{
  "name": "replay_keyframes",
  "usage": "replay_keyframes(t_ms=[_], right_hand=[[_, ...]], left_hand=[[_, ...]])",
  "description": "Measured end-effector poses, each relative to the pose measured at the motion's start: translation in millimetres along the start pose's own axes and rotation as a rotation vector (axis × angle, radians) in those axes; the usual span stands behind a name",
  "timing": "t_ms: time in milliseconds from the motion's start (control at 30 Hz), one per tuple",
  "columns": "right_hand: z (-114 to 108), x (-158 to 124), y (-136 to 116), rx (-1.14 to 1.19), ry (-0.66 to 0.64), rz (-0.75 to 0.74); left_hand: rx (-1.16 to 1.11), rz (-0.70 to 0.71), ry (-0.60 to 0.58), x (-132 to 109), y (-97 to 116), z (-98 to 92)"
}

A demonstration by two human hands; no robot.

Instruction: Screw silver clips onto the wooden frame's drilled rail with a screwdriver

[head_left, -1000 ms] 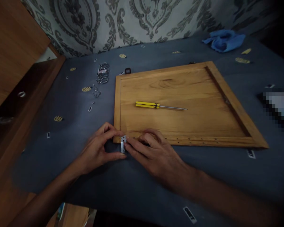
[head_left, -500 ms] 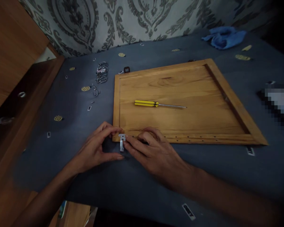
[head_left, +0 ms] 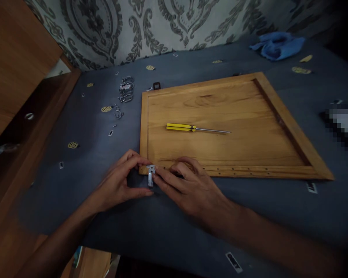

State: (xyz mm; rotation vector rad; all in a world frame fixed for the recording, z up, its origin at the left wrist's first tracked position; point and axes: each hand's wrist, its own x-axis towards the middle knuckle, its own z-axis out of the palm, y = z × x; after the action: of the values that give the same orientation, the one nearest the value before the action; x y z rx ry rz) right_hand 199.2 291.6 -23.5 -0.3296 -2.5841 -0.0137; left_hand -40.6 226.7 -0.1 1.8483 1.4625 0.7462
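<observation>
A small silver metal hook (head_left: 150, 180) with screw holes in its plate sits at the front left edge of a framed wooden panel (head_left: 237, 104). My left hand (head_left: 117, 183) curves around it from the left, index fingertip at the plate's top and thumb beside the lower end. From the right, the index and middle fingertips of my right hand (head_left: 188, 187) press against the same hook, the other fingers bent over the panel's edge. A row of small dark holes runs along that front edge. On the panel lies a yellow-handled screwdriver (head_left: 181, 127), its shaft pointing right.
Several similar metal hooks (head_left: 126, 90) lie behind and left of the panel, with a tiny screw (head_left: 115, 125) near them. A blue cloth (head_left: 278, 46) is at the back right. Wooden furniture (head_left: 20, 58) borders the patterned blue sheet (head_left: 84, 127) on the left.
The view has shifted slightly, so everything sits a little further right. Both hands remain at the hook, which appears turned very slightly.
</observation>
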Motion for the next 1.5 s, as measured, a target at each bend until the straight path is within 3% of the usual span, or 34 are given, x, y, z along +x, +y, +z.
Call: replay_keyframes(t_ms=[133,233,400,533,700,933,1133,1233,1333,1500], right_hand=[[1,-1,1,0.006,0.002,-0.012],[0,0,1,0.01,0.005,-0.012],[-1,1,1,-0.013,-0.033,-0.02],[1,0,2,-0.031,-0.036,-0.031],[5,0,4,-0.074,0.016,-0.051],[14,-1,6,-0.056,0.076,-0.057],[16,-2,8,-0.056,0.088,-0.064],[15,-2,8,-0.058,0.086,-0.063],[15,-1,8,-0.06,0.085,-0.066],[14,-1,8,-0.069,0.091,-0.068]], left_hand=[[-0.058,-0.017,0.02,1,2,-0.9],[-0.186,-0.112,0.066,4,5,-3.5],[-0.363,-0.289,0.312,9,3,-7.8],[-0.403,-0.3,0.503,13,-3,-12.8],[-0.365,-0.276,0.61,13,-9,-19.8],[-0.224,-0.237,0.672,18,-34,-27.7],[-0.028,-0.259,0.701,31,-77,-75.2],[0.075,-0.296,0.658,42,-98,-91.4],[0.177,-0.306,0.589,53,-112,-95.2],[0.353,-0.246,0.493,67,-110,-91.6]])
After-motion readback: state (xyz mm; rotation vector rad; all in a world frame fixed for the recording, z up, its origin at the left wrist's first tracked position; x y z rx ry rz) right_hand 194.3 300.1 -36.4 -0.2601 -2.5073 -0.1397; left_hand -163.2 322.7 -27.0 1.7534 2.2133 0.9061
